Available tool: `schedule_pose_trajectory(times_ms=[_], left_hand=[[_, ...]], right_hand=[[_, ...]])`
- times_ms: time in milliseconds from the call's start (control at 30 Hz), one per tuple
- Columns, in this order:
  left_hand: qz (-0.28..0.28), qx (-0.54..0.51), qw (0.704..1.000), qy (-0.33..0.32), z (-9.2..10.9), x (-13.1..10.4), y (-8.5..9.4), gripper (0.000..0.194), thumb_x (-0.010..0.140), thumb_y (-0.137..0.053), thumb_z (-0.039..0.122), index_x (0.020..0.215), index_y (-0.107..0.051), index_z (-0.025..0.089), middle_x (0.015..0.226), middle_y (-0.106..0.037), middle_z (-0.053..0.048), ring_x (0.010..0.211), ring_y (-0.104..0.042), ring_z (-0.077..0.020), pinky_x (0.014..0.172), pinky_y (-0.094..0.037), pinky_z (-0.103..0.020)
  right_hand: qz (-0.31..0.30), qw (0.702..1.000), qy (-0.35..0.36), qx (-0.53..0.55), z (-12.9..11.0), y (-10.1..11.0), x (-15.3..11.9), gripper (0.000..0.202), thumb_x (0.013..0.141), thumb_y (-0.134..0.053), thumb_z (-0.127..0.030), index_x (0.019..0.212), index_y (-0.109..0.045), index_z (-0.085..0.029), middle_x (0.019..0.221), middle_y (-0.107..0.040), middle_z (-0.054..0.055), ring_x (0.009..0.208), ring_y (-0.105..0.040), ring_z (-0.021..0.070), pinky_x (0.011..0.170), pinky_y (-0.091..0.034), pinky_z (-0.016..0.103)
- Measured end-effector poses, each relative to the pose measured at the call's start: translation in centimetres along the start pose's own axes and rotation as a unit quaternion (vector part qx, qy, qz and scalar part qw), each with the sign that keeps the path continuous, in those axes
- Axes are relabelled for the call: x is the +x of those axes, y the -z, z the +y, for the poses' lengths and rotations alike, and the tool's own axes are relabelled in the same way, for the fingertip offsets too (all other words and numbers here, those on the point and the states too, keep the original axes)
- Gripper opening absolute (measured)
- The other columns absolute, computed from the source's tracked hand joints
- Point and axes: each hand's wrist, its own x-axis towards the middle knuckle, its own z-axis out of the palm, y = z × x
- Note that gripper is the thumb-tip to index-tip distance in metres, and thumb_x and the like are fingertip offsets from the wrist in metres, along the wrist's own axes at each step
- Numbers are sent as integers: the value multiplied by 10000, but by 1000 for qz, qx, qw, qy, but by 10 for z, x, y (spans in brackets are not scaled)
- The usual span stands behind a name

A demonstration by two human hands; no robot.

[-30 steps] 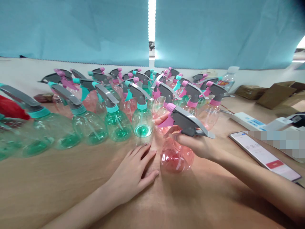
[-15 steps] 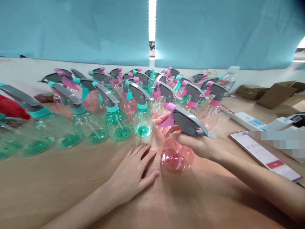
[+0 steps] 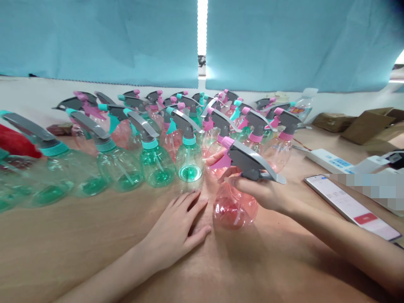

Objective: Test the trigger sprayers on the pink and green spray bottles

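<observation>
My right hand [image 3: 252, 187] is wrapped round the neck of a pink spray bottle [image 3: 235, 212], below its grey and pink spray head; the index finger points out past the pink trigger. The bottle stands on the wooden table [image 3: 132, 240], tilt unclear. To its left my left hand [image 3: 183, 223] lies flat on the table with fingers spread, holding nothing. Beyond the left hand stand a green bottle [image 3: 189, 162] and another green bottle [image 3: 157, 168]. A pink bottle [image 3: 277, 151] stands behind the right hand.
Several more green and pink spray bottles fill the table's back and left. On the right are a phone [image 3: 350, 206], a white power strip [image 3: 330, 160] and an open cardboard box [image 3: 368, 126]. A clear bottle [image 3: 303, 107] stands at the back. Something red [image 3: 19, 141] lies at the far left.
</observation>
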Motion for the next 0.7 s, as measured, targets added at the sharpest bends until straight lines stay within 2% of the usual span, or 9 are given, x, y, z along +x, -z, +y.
schedule_pose_trajectory(times_ms=[100,333,633,700], left_hand=[[1,0,1000,-1,0,0,0,492,945,-508,436,1355,-486,164,1430,-455,-156,1305,-409,-333,1034,-377,-512],[2,4,1000,0,-1,0,-1,502,944,-509,447,1357,-487,163,1431,-454,-159,1310,-403,-338,1035,-376,-515],[1,9,1000,-3,-1,1,-1,497,944,-516,430,1352,-496,146,1441,-444,-163,1307,-409,-338,1043,-370,-510],[1,12,1000,-2,-1,0,0,500,947,-509,434,1356,-493,148,1440,-445,-163,1307,-409,-338,1042,-369,-518]], right_hand=[[-17,1000,19,16,-5,-1,3,429,765,-507,-110,1145,-636,-265,792,-687,-16,830,-662,173,734,-509,276],[-30,999,-5,21,-10,1,3,360,765,-499,-140,1072,-643,-261,733,-638,-27,710,-609,153,683,-495,272],[-20,999,-9,23,-25,0,9,235,654,-465,-120,833,-583,-217,611,-475,-53,475,-371,86,475,-344,252],[0,999,-3,32,-31,0,11,206,610,-466,-97,763,-542,-212,572,-445,-66,447,-333,74,452,-319,244]])
